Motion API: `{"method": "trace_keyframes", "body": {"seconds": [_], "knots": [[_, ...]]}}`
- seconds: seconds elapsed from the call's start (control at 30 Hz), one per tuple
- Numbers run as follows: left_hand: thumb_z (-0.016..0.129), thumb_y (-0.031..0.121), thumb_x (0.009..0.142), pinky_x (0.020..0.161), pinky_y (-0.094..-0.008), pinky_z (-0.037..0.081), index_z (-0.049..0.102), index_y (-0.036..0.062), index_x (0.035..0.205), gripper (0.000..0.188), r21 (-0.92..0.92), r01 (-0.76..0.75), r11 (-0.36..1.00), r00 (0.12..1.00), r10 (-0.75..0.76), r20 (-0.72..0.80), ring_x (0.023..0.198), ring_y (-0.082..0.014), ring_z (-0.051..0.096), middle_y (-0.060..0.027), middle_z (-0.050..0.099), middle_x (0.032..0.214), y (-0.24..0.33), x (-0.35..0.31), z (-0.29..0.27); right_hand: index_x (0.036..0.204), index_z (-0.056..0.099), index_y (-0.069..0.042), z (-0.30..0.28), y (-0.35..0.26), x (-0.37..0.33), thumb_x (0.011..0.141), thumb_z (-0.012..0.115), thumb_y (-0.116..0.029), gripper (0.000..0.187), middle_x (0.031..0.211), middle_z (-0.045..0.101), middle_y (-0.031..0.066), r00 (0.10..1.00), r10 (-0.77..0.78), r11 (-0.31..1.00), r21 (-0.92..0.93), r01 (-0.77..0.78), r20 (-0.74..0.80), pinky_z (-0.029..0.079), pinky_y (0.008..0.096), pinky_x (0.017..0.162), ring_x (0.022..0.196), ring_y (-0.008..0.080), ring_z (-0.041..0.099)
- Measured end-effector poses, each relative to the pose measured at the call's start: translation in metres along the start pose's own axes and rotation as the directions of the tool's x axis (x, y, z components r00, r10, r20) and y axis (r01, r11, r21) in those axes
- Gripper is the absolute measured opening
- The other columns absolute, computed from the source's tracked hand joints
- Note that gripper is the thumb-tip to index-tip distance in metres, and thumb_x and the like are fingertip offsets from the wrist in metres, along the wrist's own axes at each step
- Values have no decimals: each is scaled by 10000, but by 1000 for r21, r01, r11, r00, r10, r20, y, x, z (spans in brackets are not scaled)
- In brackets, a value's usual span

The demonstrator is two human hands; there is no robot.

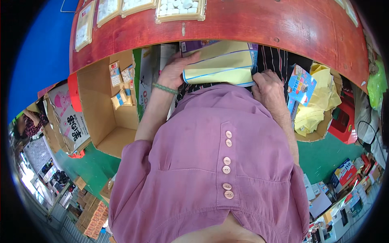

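Observation:
On my lap, just under the table's near edge, lies a fanned stack of printed paper sheets (221,67). They show pale yellow faces with blue and purple printed edges. My left hand (178,69), with a green bead bracelet at its wrist, grips their left side, the thumb on top and the other fingers mostly hidden. At the lower right corner my right hand (267,86) has its fingers curled closed on the edge of the sheets. Dark striped cloth (272,56) shows behind them.
The red table (243,24) carries several clear-lidded trays of small white pieces (180,9). To my left stands a cardboard box (109,121) with small packs inside. To my right, another box holds crumpled yellow paper (318,103) and a blue printed card (302,85), beside a red plastic stool (344,123).

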State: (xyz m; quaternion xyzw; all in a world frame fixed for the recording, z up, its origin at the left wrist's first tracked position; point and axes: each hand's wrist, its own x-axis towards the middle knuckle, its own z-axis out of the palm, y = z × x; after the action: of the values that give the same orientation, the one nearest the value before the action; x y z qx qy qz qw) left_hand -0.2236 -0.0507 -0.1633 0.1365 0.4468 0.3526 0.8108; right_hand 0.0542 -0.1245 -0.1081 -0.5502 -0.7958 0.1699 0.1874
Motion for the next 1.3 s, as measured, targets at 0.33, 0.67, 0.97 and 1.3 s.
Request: {"method": "trace_keyframes", "body": {"seconds": [0.33,0.67,0.97,1.3], "knots": [[692,-2,765,759,-255,493,677,48,959,201,259,-333,907,935,352,-31,840,-100,616,-26,677,922,-13,-12,22,984,581,18,-36,-11,6,707,567,54,281,906,597,189,960,183,971,114,-210,211,437,419,795,902,363,539],[659,43,791,773,-263,487,658,21,1014,224,589,-368,719,913,401,81,880,-105,611,-44,679,955,-25,-18,46,1136,533,25,-75,-40,28,768,521,36,368,1148,544,203,992,57,997,41,-62,112,380,413,946,1099,373,485],[625,55,833,777,-244,478,627,-6,1053,228,576,-367,730,927,339,161,861,-80,585,-40,663,956,-30,-16,56,1280,459,-112,49,22,70,900,512,-302,428,1263,467,186,984,174,983,-46,-175,-23,276,457,1014,1204,367,400],[629,84,851,599,-207,455,638,1,927,113,464,-331,822,911,407,-72,633,-50,552,-6,634,751,-28,-7,29,1247,471,-94,115,50,79,896,512,-353,438,1234,482,206,925,322,943,153,-295,-200,328,506,964,1171,397,421]]}}
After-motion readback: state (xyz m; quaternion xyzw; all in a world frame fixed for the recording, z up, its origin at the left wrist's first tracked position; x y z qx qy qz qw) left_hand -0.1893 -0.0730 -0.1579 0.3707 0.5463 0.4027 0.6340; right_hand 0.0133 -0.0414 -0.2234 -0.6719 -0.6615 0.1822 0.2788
